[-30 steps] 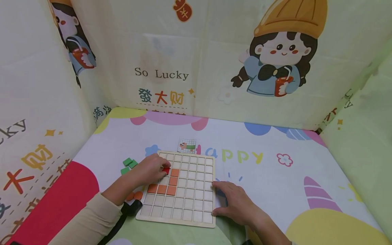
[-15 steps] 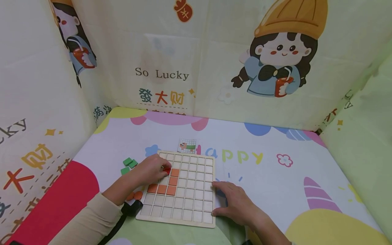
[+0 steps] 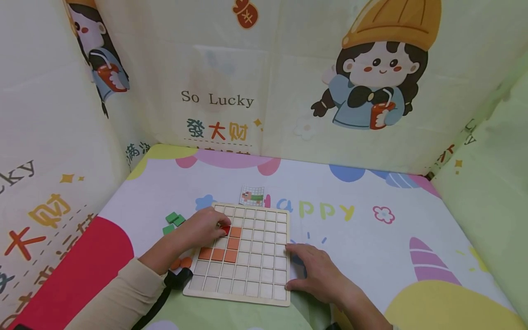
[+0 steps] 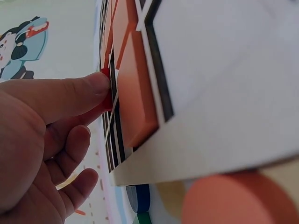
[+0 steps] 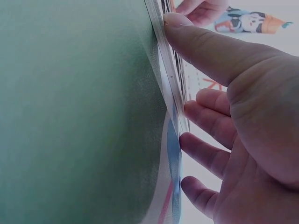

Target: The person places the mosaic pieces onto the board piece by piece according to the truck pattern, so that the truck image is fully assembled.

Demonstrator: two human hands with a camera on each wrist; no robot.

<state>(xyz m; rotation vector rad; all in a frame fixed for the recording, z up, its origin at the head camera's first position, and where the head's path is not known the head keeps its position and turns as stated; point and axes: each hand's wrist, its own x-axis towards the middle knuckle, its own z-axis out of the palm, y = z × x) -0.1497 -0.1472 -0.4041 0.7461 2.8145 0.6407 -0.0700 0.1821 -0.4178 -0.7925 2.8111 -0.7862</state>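
my left hand pinches red tile, eleven o'clock on board; right hand, fingers spread, seemingly steadies three o'clock.

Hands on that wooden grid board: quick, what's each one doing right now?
Left hand: closed, pinching a red tile.
Right hand: open, thumb touching the right edge of the wooden grid board.

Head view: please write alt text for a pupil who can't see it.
A left hand pinches a small red tile at a pale wooden grid board, beside five square orange tiles; the right hand touches the board's right edge. Green tiles and round orange discs lie left of the board, a small printed card beyond it.
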